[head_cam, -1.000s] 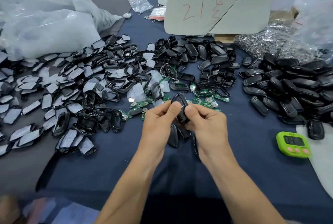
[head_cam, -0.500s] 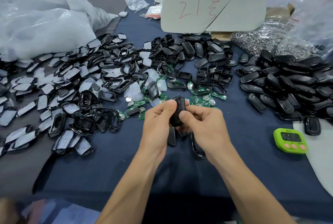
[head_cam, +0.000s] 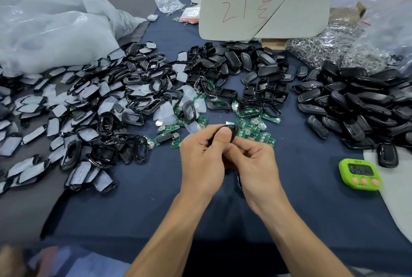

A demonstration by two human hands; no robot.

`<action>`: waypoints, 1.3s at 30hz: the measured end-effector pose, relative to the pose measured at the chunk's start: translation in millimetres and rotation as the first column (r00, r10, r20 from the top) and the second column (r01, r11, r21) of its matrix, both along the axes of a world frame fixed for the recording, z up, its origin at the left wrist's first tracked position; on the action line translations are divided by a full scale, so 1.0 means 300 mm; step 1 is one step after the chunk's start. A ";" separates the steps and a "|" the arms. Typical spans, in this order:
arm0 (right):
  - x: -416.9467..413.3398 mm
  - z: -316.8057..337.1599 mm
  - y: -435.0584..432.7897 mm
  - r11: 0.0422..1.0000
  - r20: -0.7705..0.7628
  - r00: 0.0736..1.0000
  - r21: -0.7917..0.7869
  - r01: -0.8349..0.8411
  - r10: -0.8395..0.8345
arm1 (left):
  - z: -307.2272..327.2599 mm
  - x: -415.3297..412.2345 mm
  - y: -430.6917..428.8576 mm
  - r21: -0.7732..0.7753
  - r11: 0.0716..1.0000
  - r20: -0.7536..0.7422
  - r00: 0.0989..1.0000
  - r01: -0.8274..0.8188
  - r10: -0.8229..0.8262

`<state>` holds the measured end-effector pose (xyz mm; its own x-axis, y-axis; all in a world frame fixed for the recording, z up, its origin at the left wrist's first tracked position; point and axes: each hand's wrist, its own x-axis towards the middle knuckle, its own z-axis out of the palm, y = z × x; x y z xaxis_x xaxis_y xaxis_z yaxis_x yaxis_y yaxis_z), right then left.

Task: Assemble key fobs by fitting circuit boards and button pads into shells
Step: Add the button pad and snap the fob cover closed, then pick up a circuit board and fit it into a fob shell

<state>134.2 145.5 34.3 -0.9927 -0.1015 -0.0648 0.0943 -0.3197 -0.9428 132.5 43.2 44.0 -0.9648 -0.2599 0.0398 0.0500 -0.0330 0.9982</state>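
To your left lies a heap of glossy shell frames [head_cam: 107,107]. Your left hand [head_cam: 201,160] curls round the black key fob [head_cam: 230,130], thumb pressed on top. Held above the cloth, the fob's long axis slants from lower left to upper right, with its far end over the green circuit boards [head_cam: 249,129]. Your right hand [head_cam: 252,163] curls its fingers under the fob. A green timer [head_cam: 360,173] sits far right.

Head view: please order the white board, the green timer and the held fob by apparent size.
1. board, clearly largest
2. timer
3. fob, smallest as seen; it is partly hidden, so its place below the timer is less sure
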 end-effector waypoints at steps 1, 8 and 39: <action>0.000 -0.009 0.002 1.000 0.003 1.000 0.019 0.013 -0.013 | 0.001 -0.004 -0.003 0.022 1.000 0.040 0.999 0.016 -0.017; -0.029 -0.020 0.045 0.956 0.053 0.996 0.280 -0.089 0.077 | -0.008 -0.008 0.003 0.363 0.928 0.215 0.962 0.084 -0.171; -0.440 -0.048 0.220 0.160 -0.022 0.991 0.987 0.000 0.134 | -0.150 -0.132 -0.102 -0.638 0.746 0.261 0.965 0.193 -0.027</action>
<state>2.1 211.5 19.9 -0.9923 -0.0861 -0.0888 -0.0348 0.8834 -0.4674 92.8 12.5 -1.2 -0.9883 -0.1412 -0.0569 -0.1349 0.6384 0.7578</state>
